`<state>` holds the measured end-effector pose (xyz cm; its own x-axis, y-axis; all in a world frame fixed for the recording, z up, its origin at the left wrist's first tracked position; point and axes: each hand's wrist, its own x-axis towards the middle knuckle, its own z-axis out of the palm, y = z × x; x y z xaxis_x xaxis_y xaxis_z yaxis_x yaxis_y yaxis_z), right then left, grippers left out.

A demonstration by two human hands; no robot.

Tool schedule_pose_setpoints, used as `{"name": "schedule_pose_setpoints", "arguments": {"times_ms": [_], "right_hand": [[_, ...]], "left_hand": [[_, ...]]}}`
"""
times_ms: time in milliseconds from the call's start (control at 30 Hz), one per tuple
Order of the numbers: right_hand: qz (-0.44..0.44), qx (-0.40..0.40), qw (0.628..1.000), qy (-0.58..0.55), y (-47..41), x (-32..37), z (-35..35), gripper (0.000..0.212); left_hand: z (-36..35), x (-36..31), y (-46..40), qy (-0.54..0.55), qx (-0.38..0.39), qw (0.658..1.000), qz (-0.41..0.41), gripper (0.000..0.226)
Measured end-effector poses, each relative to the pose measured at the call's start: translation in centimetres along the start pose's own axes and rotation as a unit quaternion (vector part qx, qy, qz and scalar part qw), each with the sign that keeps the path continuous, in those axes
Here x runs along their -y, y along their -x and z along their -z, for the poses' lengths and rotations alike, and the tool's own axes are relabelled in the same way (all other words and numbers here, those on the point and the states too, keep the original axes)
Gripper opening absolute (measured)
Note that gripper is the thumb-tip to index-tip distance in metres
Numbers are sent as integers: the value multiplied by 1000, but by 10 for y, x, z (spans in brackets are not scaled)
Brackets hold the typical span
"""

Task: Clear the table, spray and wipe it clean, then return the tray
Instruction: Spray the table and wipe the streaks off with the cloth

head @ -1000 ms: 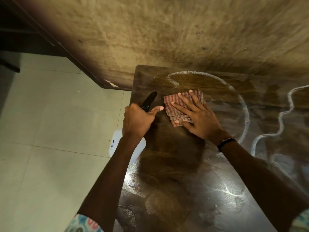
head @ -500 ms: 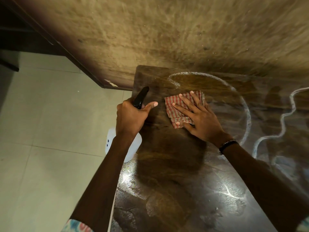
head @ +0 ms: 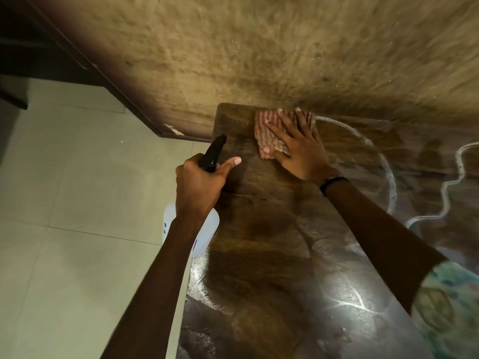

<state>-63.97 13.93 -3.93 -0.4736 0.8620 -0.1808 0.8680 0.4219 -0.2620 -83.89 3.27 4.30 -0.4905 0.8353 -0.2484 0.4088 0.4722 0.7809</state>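
The right hand [head: 298,149] lies flat on a folded red-and-white striped cloth [head: 274,136], its fingers [head: 281,125] straight and spread, pressing the cloth down at the far left corner of the dark glossy wooden tabletop [head: 272,242], close against the rough tan wall [head: 259,53]. A black band [head: 333,182] circles that wrist, and a patterned green sleeve [head: 451,314] shows at the lower right. The left hand [head: 201,185] grips a white plastic spray bottle [head: 204,231] by its black trigger head [head: 213,151] — fingers curled round the neck, thumb sticking out toward the cloth, the nozzle pointing up and away toward the wall. The bottle's pale body hangs below the wrist, just at the left edge of the tabletop and partly over the pale tiled floor [head: 64,229]. White streaks of wet residue [head: 388,182] curve across the tabletop to the right of the cloth — a broad arc and a wavy line further right — and the near part of the surface gleams with a bright reflection. A dark skirting strip [head: 124,99] runs along the foot of the wall on the left
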Motion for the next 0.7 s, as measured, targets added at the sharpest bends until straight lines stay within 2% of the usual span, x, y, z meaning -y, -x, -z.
{"name": "schedule_pose_setpoints", "arguments": {"times_ms": [100,167,300,433,500,567,700], "right_hand": [[-37,14,999,-20,-46,37,1,64],[-21,35,999,-9,-67,66,0,65],[75,51,995,28,-58,97,-11,64],[160,-6,986,53,-4,68,-22,60],[147,-17,988,53,13,38,-17,62],[92,0,995,42,10,16,-9,67],[-42,-6,999,4,-32,28,-4,63]], "left_hand": [[2,4,-1,9,4,1000,-2,38],[4,7,-1,9,2,1000,0,40],[10,9,0,9,1,1000,-22,44],[15,11,1,7,8,1000,-25,41],[19,12,1,13,12,1000,-24,39],[21,14,1,21,15,999,-21,37],[24,19,6,23,22,999,-21,39]]}}
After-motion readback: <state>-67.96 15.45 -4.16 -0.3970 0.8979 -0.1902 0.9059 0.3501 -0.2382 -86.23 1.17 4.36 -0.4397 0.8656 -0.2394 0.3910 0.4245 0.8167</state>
